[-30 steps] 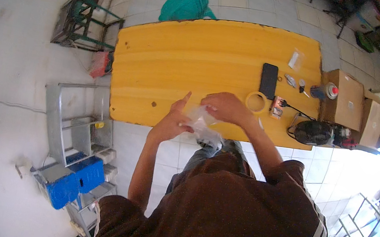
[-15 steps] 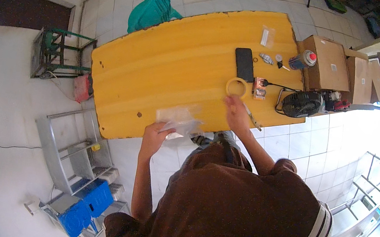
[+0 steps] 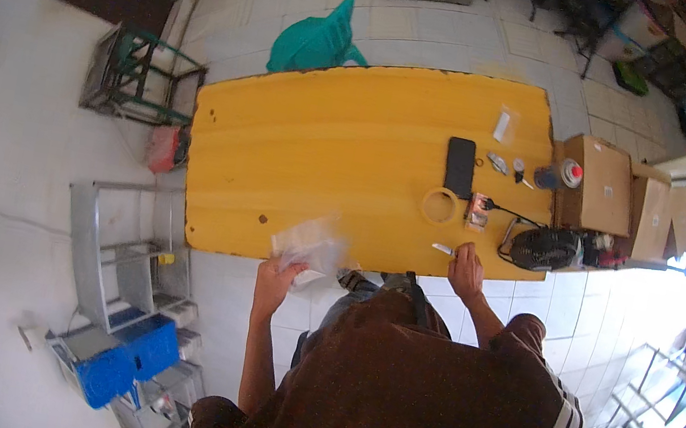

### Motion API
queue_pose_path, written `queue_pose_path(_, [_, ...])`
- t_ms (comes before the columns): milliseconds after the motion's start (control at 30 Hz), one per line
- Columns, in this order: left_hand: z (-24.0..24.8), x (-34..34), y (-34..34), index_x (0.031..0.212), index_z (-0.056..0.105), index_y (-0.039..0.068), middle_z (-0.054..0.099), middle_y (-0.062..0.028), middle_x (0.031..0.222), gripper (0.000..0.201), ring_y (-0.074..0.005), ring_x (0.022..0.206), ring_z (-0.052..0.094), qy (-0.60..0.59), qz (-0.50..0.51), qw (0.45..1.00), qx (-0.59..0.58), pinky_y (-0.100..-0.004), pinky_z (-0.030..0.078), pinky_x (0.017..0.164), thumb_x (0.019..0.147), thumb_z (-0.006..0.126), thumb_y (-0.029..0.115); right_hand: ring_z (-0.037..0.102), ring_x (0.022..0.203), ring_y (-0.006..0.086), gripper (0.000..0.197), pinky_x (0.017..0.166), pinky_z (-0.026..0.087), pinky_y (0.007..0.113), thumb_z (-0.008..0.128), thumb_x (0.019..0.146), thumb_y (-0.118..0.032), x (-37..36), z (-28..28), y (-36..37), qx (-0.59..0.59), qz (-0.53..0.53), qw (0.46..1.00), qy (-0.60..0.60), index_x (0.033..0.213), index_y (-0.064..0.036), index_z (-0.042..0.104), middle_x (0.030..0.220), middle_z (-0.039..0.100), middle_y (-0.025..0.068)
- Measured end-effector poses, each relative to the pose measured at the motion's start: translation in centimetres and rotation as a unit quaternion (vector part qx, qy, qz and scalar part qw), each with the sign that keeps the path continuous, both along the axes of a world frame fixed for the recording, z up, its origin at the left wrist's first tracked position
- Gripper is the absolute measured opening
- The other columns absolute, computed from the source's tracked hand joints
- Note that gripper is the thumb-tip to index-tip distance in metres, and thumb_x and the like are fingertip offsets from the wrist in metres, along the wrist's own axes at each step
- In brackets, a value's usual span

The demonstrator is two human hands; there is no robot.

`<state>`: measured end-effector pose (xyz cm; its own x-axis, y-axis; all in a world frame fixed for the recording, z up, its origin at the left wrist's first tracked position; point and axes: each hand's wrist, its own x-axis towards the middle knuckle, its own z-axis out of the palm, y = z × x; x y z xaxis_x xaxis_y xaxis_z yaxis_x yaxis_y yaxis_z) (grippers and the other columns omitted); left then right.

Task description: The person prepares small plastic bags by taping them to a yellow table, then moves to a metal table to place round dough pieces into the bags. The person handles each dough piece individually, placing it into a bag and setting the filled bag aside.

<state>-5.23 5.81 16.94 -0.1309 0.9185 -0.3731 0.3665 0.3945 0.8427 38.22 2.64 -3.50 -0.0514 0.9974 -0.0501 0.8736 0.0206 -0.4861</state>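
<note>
My left hand point(image 3: 273, 279) is closed on thin clear plastic bags point(image 3: 310, 249), which are blurred by motion over the table's near edge. My right hand point(image 3: 466, 274) is at the near edge farther right, its fingers closed on a slim knife-like tool point(image 3: 443, 249). Only the tool's pale end shows beyond the fingertips; whether it is a knife or a cutter I cannot tell. A roll of yellowish tape point(image 3: 440, 206) lies flat on the yellow table point(image 3: 327, 148), just beyond my right hand. Close to the tape are a black phone point(image 3: 460, 167) and a small orange box point(image 3: 478, 211).
A black fan point(image 3: 542, 248), a spray can with a red cap point(image 3: 569, 172) and cardboard boxes point(image 3: 597, 184) line the right end. Small metal parts point(image 3: 498, 163) and a clear packet point(image 3: 505, 126) lie farther back. A green chair point(image 3: 317, 45) stands behind the table.
My right hand has moved from beside the tape roll toward the near edge and closed on the slim tool. My left hand still holds the plastic bags. The whole view has shifted.
</note>
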Motion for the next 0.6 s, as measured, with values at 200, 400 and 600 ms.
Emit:
queue_pose_path(200, [-1.5,-2.6,-7.0,0.100,0.080,0.004,0.075,-0.0052,0.092,0.023,-0.0136,0.072,0.062,-0.017,0.065,0.997,-0.028,-0.0313,0.051,0.064,0.092,0.073,0.024,0.066,0.107,0.0402,0.034,0.088,0.055,0.051,0.069,0.092,-0.022,-3.5,-3.0,8.4,-0.019,0.084,0.995,-0.058,0.120,-0.0039,0.063,0.119,0.065,0.0220])
queue_pose_path(400, [-2.2,-5.3,-17.8,0.104,0.079,0.004,0.075,-0.0093,0.087,0.020,-0.0154,0.080,0.066,0.032,0.244,0.965,0.088,-0.0309,0.052,0.076,0.093,0.073,0.020,0.062,0.119,0.0411,0.042,0.095,0.054,0.053,0.057,0.105,-0.034,-4.5,-4.4,10.0,0.014,0.251,0.962,-0.110,0.132,-0.0030,0.062,0.128,0.067,0.0226])
queue_pose_path(600, [-3.2,-7.4,-32.2,0.106,0.079,0.005,0.065,-0.0031,0.072,0.033,-0.0124,0.064,0.053,-0.035,0.502,0.864,0.034,-0.0316,0.046,0.062,0.091,0.077,0.033,0.068,0.107,0.0446,0.047,0.091,0.057,0.050,0.055,0.105,-0.034,-14.9,-3.7,9.6,0.030,0.390,0.904,-0.172,0.130,0.0055,0.061,0.129,0.065,0.0302])
